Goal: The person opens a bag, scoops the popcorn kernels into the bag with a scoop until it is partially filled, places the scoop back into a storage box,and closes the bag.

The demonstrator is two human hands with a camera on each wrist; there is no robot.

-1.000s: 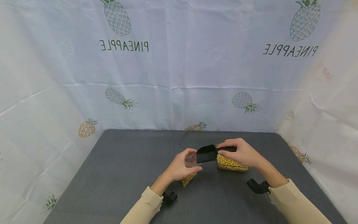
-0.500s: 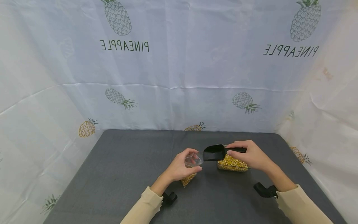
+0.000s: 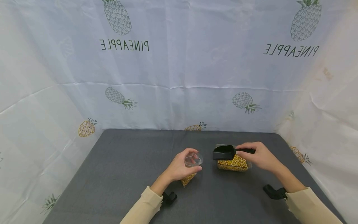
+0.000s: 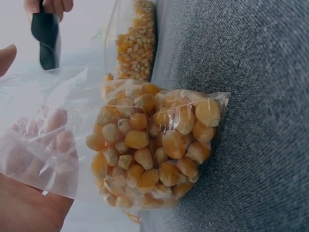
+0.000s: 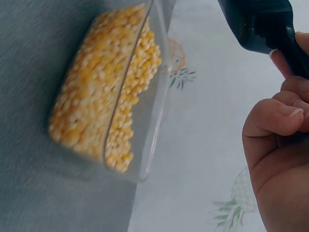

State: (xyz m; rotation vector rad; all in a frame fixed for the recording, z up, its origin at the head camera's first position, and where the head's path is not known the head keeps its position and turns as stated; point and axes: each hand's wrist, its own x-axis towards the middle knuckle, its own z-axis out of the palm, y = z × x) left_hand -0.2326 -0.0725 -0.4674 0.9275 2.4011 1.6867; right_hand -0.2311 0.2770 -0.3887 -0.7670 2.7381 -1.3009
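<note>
My left hand holds a clear plastic bag around its upper part, mouth spread wide. Yellow corn kernels fill the bag's lower part, which reaches down to the cloth in the left wrist view. By its handle, my right hand grips a black scoop, thumb and fingers curled round it. The scoop hangs over a clear rectangular container of corn kernels, apart from the bag. No kernels show in the scoop's dark bowl.
A dark grey cloth covers the table. Behind it hangs a pale curtain printed with pineapples, and more curtain closes off both sides. Black mounts are strapped at the wrists.
My right hand has drawn the scoop rightward, away from the bag's mouth to above the container, and the scoop has levelled out. The left hand and bag have stayed in place.
</note>
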